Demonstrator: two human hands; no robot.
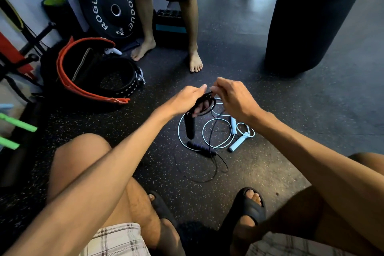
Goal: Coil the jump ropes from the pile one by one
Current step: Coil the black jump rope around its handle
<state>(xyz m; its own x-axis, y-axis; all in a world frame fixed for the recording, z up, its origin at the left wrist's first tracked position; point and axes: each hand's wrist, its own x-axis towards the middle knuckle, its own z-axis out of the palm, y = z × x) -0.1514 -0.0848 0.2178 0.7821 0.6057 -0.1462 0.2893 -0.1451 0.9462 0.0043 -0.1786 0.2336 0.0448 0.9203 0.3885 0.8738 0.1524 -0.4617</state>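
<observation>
Your left hand (187, 97) and right hand (234, 98) meet just above the centre of the view, over the speckled floor (291, 131). The fingers (200, 107) of the left hand are curled through several loops of the black jump rope (204, 102) and grasp the coil, with the thumb extended along its top. The right hand pinches the black cord at the 12 o'clock edge of the coil, just beside the left thumb tip. One black handle (190, 127) hangs from the 7 o'clock side of the coil and points downward; you cannot tell whether its lower end touches the floor. A second dark handle (200, 147) lies on the floor at 6 o'clock from the hands, and loose black cord (216, 164) trails on the floor from it toward your feet. The light-blue jump rope (216, 131) lies uncoiled on the floor beneath the hands, its cord in loose overlapping loops. Its two pale handles (236, 141) rest near each other at 5 o'clock from the hands. An orange-edged lifting belt (87, 72) stands on the floor at 10 o'clock of the view. A black weight plate (112, 9) marked ROGUE leans at 11 o'clock. A barefoot person (195, 62) stands at 12 o'clock. A black punching bag (315, 16) occupies 1 o'clock. Your sandalled foot (247, 208) sits at 6 o'clock.
</observation>
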